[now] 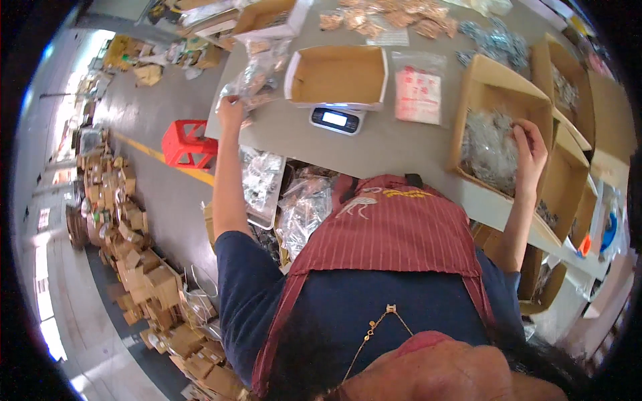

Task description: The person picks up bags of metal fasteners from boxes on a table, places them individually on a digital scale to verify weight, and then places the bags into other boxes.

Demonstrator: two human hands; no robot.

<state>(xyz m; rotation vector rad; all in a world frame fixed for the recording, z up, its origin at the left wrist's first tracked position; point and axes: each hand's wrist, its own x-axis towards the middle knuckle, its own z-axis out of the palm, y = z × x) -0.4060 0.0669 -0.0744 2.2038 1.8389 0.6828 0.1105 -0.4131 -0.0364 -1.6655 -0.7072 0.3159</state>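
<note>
At the table's left edge, my left hand (pixel 231 112) is closed at the near end of a row of clear plastic bags (pixel 262 70) with small parts inside, and its fingers seem to grip one bag. Over on the right, my right hand (pixel 530 152) reaches into an open cardboard box (pixel 503 79) that holds a heap of small clear or silvery pieces (pixel 490 150). Its fingers are curled together at the heap's right side; what they pinch is too small to make out. Between my hands, a shallow cardboard tray (pixel 340 75) rests on a digital scale (pixel 337 120) with a lit display.
A clear bag with a red-printed white packet (pixel 418 93) lies right of the scale. Copper-coloured parts (pixel 401 15) and grey-blue parts (pixel 498 43) are heaped at the back. More boxes (pixel 565 177) crowd the right. A red stool (pixel 189 144) stands on the floor leftward.
</note>
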